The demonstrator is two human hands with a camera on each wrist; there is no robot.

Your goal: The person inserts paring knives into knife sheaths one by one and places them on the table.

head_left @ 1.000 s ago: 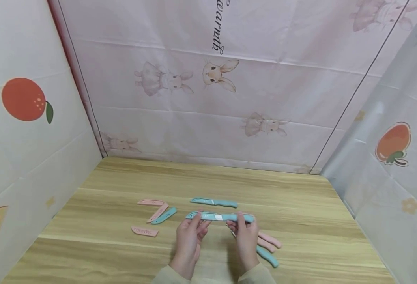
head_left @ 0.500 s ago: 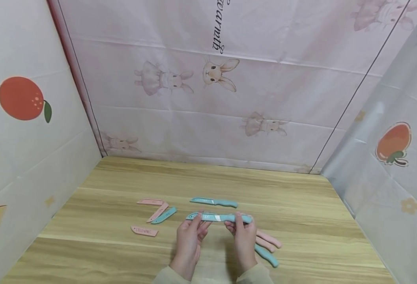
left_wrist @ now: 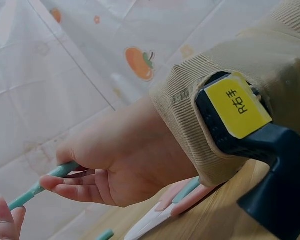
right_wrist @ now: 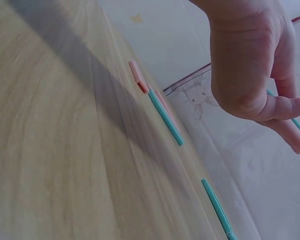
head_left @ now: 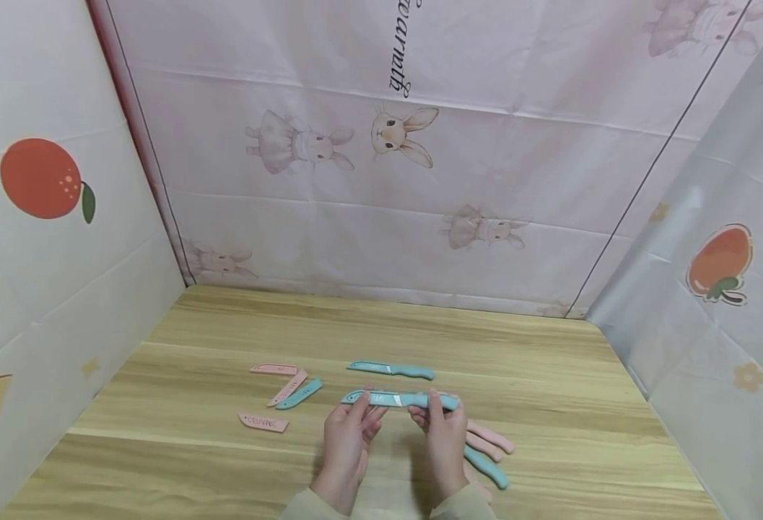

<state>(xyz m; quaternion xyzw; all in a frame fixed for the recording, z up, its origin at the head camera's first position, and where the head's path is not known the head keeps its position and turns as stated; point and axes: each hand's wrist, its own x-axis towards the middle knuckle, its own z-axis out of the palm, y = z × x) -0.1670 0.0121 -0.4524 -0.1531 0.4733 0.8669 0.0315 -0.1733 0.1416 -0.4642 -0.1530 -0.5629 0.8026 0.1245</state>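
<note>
A teal paring knife (head_left: pixel 416 400) is held level above the table, its blade mostly inside a teal sheath (head_left: pixel 377 398). Only a short white strip of blade shows between sheath and handle. My left hand (head_left: pixel 346 439) pinches the sheath, thumb on top. The handle is gripped by my right hand (head_left: pixel 445 442), thumb also on top. In the left wrist view the right hand (left_wrist: pixel 115 160) holds the handle's end; the right wrist view shows the left hand (right_wrist: pixel 250 65). Behind them lies a sheathed teal knife (head_left: pixel 410 372).
To the left lie two pink sheaths near a teal sheath (head_left: pixel 299 394), and another pink sheath (head_left: pixel 263 423) nearer. Beside the right hand are pink-handled knives (head_left: pixel 493 437) and a teal-handled knife (head_left: pixel 487 468), with a white blade (left_wrist: pixel 142 222) bare. Printed cloth walls surround the wooden table (head_left: pixel 582 404).
My right hand has moved slightly left with the handle, and the visible strip of blade has narrowed as it slides into the sheath. My left hand has hardly moved.
</note>
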